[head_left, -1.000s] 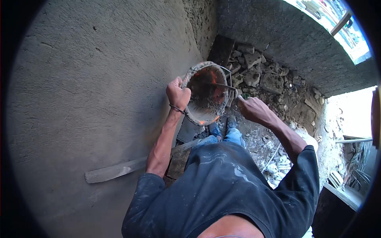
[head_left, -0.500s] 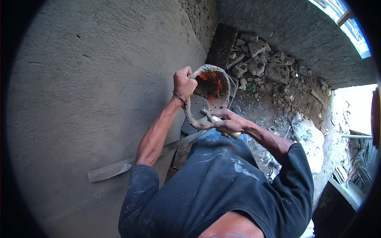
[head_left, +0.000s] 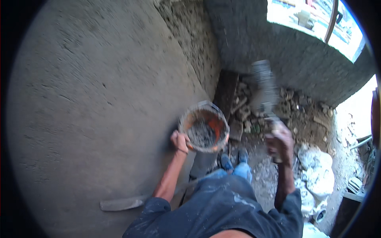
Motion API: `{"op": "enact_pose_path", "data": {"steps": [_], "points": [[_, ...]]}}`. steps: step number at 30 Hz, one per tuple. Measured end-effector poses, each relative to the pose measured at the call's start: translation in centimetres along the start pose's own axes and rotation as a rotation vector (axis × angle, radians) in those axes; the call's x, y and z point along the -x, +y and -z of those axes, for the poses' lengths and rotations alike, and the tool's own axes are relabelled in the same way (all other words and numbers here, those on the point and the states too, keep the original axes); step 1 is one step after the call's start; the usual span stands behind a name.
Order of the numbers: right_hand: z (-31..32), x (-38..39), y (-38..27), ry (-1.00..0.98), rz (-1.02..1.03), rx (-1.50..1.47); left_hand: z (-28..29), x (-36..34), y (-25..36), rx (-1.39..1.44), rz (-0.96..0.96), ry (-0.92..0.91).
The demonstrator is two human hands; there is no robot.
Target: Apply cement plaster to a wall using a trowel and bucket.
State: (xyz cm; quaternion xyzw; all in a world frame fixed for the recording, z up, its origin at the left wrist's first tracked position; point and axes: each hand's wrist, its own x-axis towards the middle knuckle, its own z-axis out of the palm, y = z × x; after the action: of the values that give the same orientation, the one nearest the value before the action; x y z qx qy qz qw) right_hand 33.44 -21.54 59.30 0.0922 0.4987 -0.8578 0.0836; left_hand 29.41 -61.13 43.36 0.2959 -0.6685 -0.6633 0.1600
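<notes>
My left hand (head_left: 180,141) is closed on the near-left rim of an orange bucket (head_left: 217,127) crusted with grey mortar. The bucket tips so that its mouth faces me, and grey mortar (head_left: 201,134) lies inside. Off to the right, my right hand (head_left: 280,142) is wrapped round the handle of a trowel. Motion smears the trowel (head_left: 266,89), whose blade points up and away from me, well apart from the bucket. Whether the blade carries mortar I cannot make out.
A grey plastered wall (head_left: 99,103) rises on the left, rough near its far corner (head_left: 194,39). A long straightedge (head_left: 123,203) lies against it by my left arm. Rubble (head_left: 242,109) covers the ground ahead. White sacks (head_left: 317,168) stand at right, below a window opening (head_left: 305,18).
My right hand has drawn the trowel out of the bucket and swung it right and up. The bucket has moved lower and tipped differently, with my left hand still on its rim.
</notes>
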Motion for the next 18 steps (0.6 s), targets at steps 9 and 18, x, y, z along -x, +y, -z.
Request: {"op": "enact_pose_path", "data": {"steps": [9,18], "points": [[6.6,-0.9,-15.9,1.416,1.342,0.190,3.3,4.8,-7.2,-0.192,0.297,0.179],[-13.7,-23.5,8.7,0.240,0.569,1.220,9.0,4.6,-13.0,-0.209,0.349,0.133]]}}
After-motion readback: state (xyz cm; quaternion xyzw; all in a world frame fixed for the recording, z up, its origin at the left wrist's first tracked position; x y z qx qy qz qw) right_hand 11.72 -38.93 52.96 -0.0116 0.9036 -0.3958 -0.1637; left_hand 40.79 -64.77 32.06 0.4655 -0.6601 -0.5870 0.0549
